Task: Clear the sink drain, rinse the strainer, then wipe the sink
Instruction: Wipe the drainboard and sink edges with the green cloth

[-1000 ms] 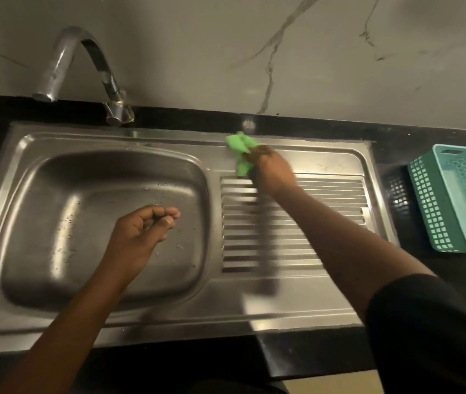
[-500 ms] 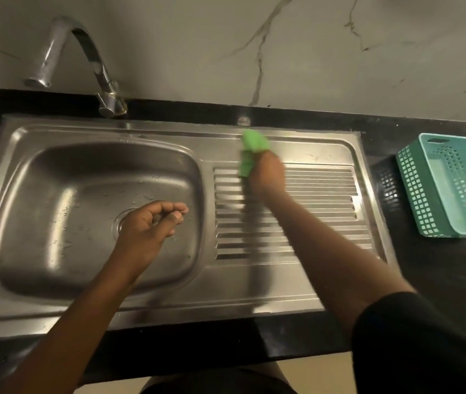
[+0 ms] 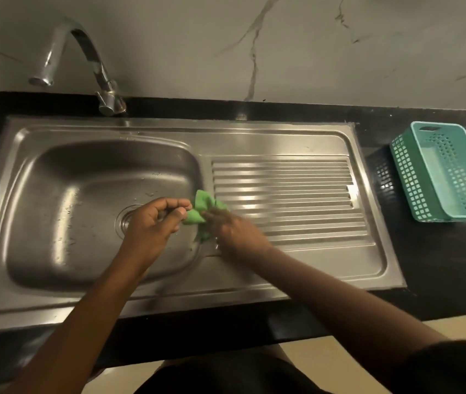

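1. The steel sink sits in a black counter. Its bowl is at the left end and its ribbed draining board is at the right end.
2. The green cloth is bunched up on the ridge between the bowl and the draining board, about halfway between the back edge and the front edge of the sink.
3. The right hand looks blurry. Its fingers are wrapped round the cloth and press it on the ridge.
4. The left hand is over the bowl. Its fingers are curled in, with the tips by the thumb, just beside the cloth's left corner. I cannot tell if they pinch the cloth or hold nothing.
5. The round drain strainer sits in the bottom of the bowl, partly hidden by the left hand.
6. Little water drops lie on the bowl's floor.
7. The shiny tap stands at the back edge of the sink, over the bowl.
8. A teal basket with holes sits on the counter, past the sink's right edge.
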A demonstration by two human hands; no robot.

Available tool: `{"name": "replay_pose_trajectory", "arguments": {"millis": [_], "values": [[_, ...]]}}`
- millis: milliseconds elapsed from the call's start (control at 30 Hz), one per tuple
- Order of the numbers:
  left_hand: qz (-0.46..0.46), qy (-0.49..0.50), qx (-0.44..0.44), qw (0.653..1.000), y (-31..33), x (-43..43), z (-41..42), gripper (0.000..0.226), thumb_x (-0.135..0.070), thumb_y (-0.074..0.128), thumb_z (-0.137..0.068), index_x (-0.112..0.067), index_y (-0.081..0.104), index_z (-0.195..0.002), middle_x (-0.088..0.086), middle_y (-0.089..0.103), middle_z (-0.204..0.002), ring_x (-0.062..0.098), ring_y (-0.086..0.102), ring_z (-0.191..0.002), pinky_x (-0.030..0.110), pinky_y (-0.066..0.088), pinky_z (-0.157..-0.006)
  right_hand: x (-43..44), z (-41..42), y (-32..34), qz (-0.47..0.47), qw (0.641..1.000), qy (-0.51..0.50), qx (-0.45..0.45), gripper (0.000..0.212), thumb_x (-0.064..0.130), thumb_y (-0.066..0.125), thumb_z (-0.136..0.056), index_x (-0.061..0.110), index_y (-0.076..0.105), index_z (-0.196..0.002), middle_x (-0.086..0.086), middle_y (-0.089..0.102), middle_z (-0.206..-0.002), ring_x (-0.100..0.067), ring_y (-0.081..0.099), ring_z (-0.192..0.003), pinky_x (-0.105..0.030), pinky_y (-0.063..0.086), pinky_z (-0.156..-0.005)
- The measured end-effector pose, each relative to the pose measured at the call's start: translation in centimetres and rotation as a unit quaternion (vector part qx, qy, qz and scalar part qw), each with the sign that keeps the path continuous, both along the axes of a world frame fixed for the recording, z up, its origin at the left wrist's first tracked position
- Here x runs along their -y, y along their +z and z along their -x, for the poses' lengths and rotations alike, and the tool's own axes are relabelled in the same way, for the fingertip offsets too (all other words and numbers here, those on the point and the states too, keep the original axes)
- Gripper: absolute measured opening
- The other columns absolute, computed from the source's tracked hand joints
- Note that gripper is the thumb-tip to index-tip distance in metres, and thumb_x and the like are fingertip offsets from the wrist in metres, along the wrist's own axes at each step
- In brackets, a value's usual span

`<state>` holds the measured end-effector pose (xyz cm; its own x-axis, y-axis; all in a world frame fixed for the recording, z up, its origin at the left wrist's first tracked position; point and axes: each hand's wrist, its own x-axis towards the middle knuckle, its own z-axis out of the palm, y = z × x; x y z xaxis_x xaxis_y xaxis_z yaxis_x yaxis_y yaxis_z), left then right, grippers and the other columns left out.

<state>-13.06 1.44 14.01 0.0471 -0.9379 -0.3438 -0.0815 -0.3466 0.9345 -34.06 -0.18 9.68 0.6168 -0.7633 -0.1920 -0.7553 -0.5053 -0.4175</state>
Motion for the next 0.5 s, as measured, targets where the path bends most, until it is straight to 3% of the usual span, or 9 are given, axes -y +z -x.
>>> {"name": "replay_pose_trajectory", "arguments": {"millis": [67, 200, 300, 367, 433, 500], "values": [[0.004, -0.014, -0.006, 1.000, 0.2, 0.1, 0.5, 0.021, -0.007, 0.064, -0.103, -0.022, 0.078, -0.108, -0.001, 0.082, -0.111, 0.025, 0.076, -0.114, 0.028, 0.060, -0.087, -3.6, 0.2, -0.2, -0.003, 1.000, -0.012, 0.027, 0.037, 0.004, 0.059, -0.099, 0.005, 0.068, -0.135, -0.014, 0.054, -0.157, -0.036, 0.049, -0.147, -0.050, 0.051, -0.111], [0.012, -0.044, -0.002, 0.999, 0.7, 0.3, 1.2, 0.022, -0.009, 0.063, -0.104, -0.024, 0.078, -0.108, -0.001, 0.081, -0.115, 0.025, 0.075, -0.117, 0.041, 0.059, -0.095, -8.0, 1.0, -0.3, -0.020, 0.999, -0.014, 0.024, 0.040, 0.009, 0.058, -0.102, 0.009, 0.064, -0.141, -0.010, 0.048, -0.162, -0.030, 0.044, -0.151, -0.040, 0.042, -0.119], [0.013, -0.058, -0.004, 0.998, 1.2, 0.3, 1.5, 0.021, -0.011, 0.064, -0.103, -0.026, 0.078, -0.108, -0.004, 0.082, -0.114, 0.021, 0.075, -0.116, 0.038, 0.058, -0.095, -9.1, 2.5, 0.9, -0.017, 0.999, -0.025, 0.012, 0.039, 0.014, 0.062, -0.101, 0.013, 0.065, -0.140, -0.008, 0.054, -0.157, -0.028, 0.051, -0.145, -0.040, 0.047, -0.114], [0.017, -0.062, -0.001, 0.998, 1.4, 0.3, 1.6, 0.021, -0.012, 0.064, -0.103, -0.026, 0.079, -0.108, -0.006, 0.082, -0.112, 0.018, 0.075, -0.114, 0.037, 0.059, -0.096, -9.5, 4.4, 1.7, 0.010, 0.999, -0.049, -0.011, 0.035, 0.014, 0.071, -0.094, 0.013, 0.073, -0.129, -0.008, 0.067, -0.143, -0.029, 0.063, -0.131, -0.042, 0.056, -0.102], [0.019, -0.066, -0.001, 0.998, 1.4, 0.0, 1.5, 0.021, -0.013, 0.064, -0.103, -0.026, 0.079, -0.109, -0.008, 0.083, -0.112, 0.015, 0.076, -0.112, 0.035, 0.059, -0.096, -9.8, 7.5, 2.3, 0.043, 0.990, -0.133, -0.034, 0.034, 0.013, 0.081, -0.082, 0.013, 0.078, -0.116, -0.009, 0.076, -0.124, -0.033, 0.070, -0.115, -0.044, 0.061, -0.090], [0.020, -0.071, -0.001, 0.997, 1.3, -0.4, 1.2, 0.021, -0.014, 0.065, -0.103, -0.028, 0.080, -0.108, -0.009, 0.082, -0.113, 0.012, 0.076, -0.111, 0.034, 0.059, -0.094, -10.3, 11.2, 2.8, 0.051, 0.961, -0.268, -0.048, 0.040, 0.012, 0.085, -0.079, 0.013, 0.078, -0.118, -0.012, 0.076, -0.121, -0.036, 0.070, -0.114, -0.047, 0.061, -0.091]]}}
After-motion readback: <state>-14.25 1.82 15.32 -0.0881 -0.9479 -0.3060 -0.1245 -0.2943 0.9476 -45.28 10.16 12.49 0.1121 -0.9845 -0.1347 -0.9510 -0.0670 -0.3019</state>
